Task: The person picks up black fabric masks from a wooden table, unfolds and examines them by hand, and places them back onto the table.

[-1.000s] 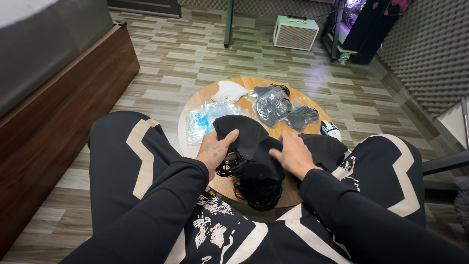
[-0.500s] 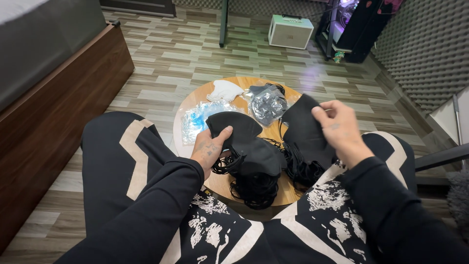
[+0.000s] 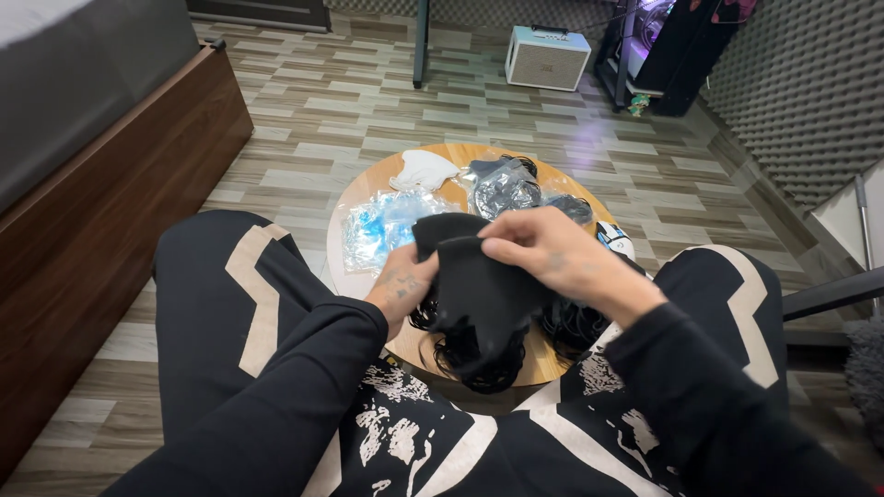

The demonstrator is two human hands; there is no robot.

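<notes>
Both hands on the black mask (image 3: 479,285); left hand (image 3: 402,287) pinches its edge, right hand (image 3: 552,258) fingers clamp the top; I'd keep edges lined up over the worktop (image 3: 368,276).

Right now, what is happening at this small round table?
A seated person holds a black face mask over a small round wooden table. The right hand pinches its upper edge and the left hand grips its left side. Under it lies a pile of black masks with ear loops. Farther back on the table are clear plastic bags and a white mask.
</notes>
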